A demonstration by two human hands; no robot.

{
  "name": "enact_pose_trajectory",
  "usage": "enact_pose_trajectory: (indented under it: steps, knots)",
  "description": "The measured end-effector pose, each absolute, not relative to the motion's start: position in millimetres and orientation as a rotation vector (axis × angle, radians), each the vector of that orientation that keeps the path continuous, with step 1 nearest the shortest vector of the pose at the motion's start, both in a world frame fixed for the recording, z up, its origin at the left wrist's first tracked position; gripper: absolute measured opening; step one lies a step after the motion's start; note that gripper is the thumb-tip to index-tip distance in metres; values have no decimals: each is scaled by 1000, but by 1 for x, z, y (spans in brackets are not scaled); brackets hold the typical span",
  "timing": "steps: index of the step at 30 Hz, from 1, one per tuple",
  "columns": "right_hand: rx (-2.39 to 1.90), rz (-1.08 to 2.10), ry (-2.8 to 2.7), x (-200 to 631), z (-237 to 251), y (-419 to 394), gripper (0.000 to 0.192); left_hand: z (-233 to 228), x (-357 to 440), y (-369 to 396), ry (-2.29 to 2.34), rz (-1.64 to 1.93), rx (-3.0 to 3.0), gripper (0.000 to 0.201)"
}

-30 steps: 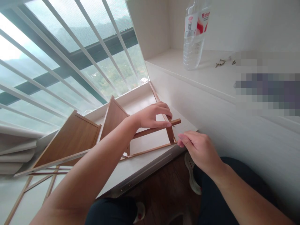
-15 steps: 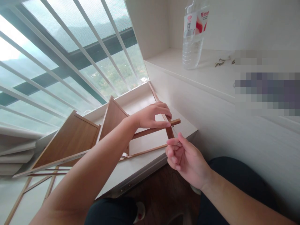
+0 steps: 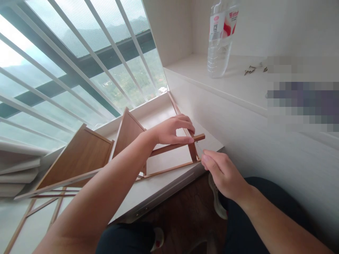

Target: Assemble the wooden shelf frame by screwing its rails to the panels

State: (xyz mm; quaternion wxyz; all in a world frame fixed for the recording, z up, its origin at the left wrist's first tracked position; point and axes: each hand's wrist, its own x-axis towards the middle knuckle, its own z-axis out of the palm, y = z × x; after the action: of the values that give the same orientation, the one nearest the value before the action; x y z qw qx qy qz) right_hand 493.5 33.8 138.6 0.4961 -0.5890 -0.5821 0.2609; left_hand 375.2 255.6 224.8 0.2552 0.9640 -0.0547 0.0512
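A brown wooden rack (image 3: 126, 135) with flat panels and thin rails lies tilted on the white window ledge. My left hand (image 3: 173, 129) reaches over its near end, thumb and fingers closed around the joint where a crossbar meets a slim rail (image 3: 169, 149). Just right of that joint, my right hand (image 3: 217, 171) is closed, thumb against fingers, on a thin metal rod that looks like a hex key (image 3: 200, 148). Its tip points at a small bolt hole below the rail end; whether it sits in a bolt I cannot tell. My right palm is turned down.
A clear water bottle (image 3: 219, 46) stands on the white shelf (image 3: 190, 68) at upper right, with several loose bolts (image 3: 250, 70) beside it. A barred window (image 3: 79, 63) rises behind the ledge. A curtain (image 3: 18, 169) hangs at left. My legs and shoes are below.
My right hand has turned over from palm up to a closed grip and shifted slightly right, with the thin rod now pointing at the joint. My left hand stays on the rack.
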Motion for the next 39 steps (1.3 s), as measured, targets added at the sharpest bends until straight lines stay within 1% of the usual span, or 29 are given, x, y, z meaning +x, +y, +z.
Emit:
enact_pose_trajectory:
  steps: [4, 15, 21, 34, 39]
  knots:
    - [-1506, 572, -1515, 498, 139, 34, 41, 224, 375, 256, -159, 146, 2612, 34]
    - [-1604, 529, -1575, 503, 138, 36, 48, 224, 374, 256, -165, 157, 2632, 34]
    - [-1589, 495, -1601, 505, 140, 34, 48, 225, 375, 257, -182, 154, 2623, 31]
    - [-1564, 413, -1620, 505, 142, 32, 46, 224, 374, 256, -165, 146, 2638, 37]
    - [-1573, 355, -1647, 505, 144, 34, 46, 225, 375, 256, -179, 150, 2627, 34]
